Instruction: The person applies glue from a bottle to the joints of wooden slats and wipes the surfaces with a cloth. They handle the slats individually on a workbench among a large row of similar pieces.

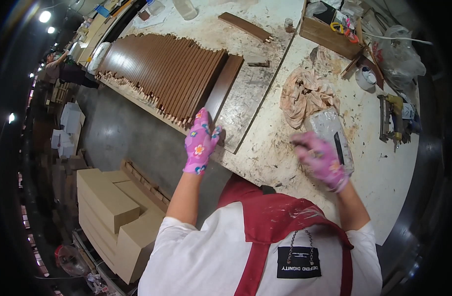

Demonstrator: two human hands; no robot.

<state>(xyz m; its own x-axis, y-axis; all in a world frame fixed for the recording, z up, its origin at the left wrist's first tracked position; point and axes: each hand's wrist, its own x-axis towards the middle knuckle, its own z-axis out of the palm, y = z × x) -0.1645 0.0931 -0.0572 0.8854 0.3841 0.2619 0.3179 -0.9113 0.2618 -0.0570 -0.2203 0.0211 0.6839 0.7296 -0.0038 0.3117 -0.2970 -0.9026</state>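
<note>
Many narrow brown wooden slats (pixel 162 69) with pale dowel ends lie packed side by side on the table at the left. One brown wooden slat (pixel 224 89) rests at the right end of this row, its broad side showing. My left hand (pixel 199 143), in a pink flowered glove, grips the near end of that slat between fingers and thumb. Over the table to the right, my right hand (pixel 322 163), gloved alike, is smeared by motion. It is nearest a plastic-wrapped package (pixel 329 128) and a stained crumpled cloth (pixel 305 96).
A separate brown slat (pixel 245 27) lies farther back. A nail gun (pixel 394 116), a tape roll (pixel 366 78) and a cardboard box (pixel 329 39) of tools occupy the right side. Large cardboard cartons (pixel 107 197) stand on the left. A person (pixel 63 69) stands far left.
</note>
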